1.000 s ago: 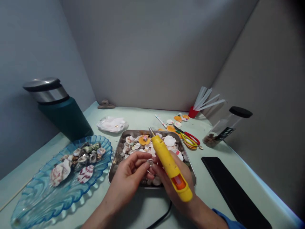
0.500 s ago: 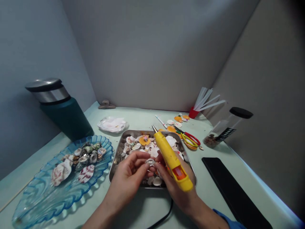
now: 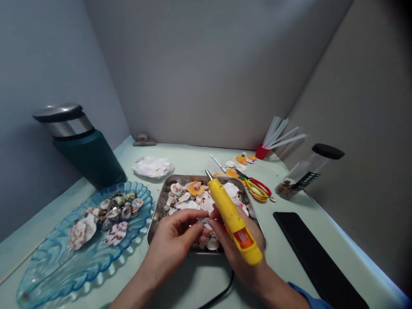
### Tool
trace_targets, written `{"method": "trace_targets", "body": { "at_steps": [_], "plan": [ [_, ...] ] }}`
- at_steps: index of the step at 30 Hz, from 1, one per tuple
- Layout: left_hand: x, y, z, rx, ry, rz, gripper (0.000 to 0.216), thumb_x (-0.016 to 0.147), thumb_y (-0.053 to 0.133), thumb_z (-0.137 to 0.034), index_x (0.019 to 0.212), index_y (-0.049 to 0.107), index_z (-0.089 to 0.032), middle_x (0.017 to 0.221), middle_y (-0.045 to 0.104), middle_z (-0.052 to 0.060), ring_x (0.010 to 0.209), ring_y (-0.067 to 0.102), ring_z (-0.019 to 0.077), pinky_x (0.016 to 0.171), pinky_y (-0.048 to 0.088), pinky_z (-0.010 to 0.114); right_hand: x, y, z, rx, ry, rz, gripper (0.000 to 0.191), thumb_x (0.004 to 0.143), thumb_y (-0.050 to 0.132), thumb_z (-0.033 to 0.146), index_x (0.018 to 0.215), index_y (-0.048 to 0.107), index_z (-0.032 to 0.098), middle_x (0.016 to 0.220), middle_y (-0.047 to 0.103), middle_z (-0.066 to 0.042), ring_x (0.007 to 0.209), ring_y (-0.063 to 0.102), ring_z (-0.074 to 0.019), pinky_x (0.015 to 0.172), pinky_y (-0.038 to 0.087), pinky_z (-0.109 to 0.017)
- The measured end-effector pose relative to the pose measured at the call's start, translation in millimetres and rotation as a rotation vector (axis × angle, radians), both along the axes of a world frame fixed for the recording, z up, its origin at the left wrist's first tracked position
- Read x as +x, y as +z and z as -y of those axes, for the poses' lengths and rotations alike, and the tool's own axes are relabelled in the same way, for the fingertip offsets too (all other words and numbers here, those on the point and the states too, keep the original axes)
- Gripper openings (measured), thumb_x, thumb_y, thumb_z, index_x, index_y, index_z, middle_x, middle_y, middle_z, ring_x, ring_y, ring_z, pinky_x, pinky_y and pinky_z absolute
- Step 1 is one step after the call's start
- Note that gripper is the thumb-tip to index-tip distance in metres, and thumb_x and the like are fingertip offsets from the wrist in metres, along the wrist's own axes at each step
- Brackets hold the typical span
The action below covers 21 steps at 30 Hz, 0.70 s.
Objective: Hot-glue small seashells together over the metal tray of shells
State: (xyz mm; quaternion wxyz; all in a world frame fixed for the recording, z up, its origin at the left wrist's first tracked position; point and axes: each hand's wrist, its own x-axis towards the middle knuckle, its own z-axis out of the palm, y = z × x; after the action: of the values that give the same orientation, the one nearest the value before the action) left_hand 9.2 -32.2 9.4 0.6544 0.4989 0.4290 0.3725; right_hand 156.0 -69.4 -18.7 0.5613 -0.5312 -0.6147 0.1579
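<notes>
My right hand (image 3: pixel 240 246) is wrapped round a yellow hot glue gun (image 3: pixel 227 206), its metal nozzle pointing up and away from me. The right thumb and fingertip reach out to the left of the gun. My left hand (image 3: pixel 174 236) meets them over the tray, its fingers curled and its thumb and forefinger a little apart. Between the fingertips of both hands is a small whitish piece (image 3: pixel 204 220), too small and partly hidden to name. Beneath the hands is a metal tray (image 3: pixel 156 214) full of shells, with an orange scallop shell (image 3: pixel 195 188) near its back.
At left are a blue glass dish (image 3: pixel 61 266) of shells and a teal bottle (image 3: pixel 88 156). Scissors (image 3: pixel 257 186), glue sticks (image 3: pixel 277 133) in a red cup, a clear jar (image 3: pixel 298 176) and a long black slab (image 3: pixel 317 257) are at right. A cord (image 3: pixel 222 294) runs toward me.
My left thumb and forefinger have parted; the white piece pinched between both hands earlier now shows less. The glue gun has shifted very slightly.
</notes>
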Motion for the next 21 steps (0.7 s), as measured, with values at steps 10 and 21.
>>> {"method": "trace_targets", "body": {
  "at_steps": [10,21],
  "plan": [
    [4,0.6,1,0.044,0.04,0.079,0.033,0.069,0.073,-0.022,0.1,0.063,-0.015,0.087,0.073,0.007,0.067,0.064,0.0139,0.057,0.051,0.022,-1,7.0,3,-0.007,0.012,0.023,0.02,0.08,0.061,0.013,0.096,0.058,0.024,0.084,0.062,0.002,0.073,0.06,-0.0154,0.068,0.048,-0.026],
    [-2,1.1,0,-0.053,-0.003,0.17,0.032,0.069,0.075,-0.021,0.098,0.064,-0.015,0.083,0.071,0.004,0.065,0.064,0.0114,0.063,0.053,0.023,0,-3.3,1,0.07,-0.08,0.104,0.023,0.081,0.059,0.014,0.101,0.055,0.026,0.087,0.063,0.001,0.078,0.063,-0.0174,0.067,0.052,-0.027]
  ]
}}
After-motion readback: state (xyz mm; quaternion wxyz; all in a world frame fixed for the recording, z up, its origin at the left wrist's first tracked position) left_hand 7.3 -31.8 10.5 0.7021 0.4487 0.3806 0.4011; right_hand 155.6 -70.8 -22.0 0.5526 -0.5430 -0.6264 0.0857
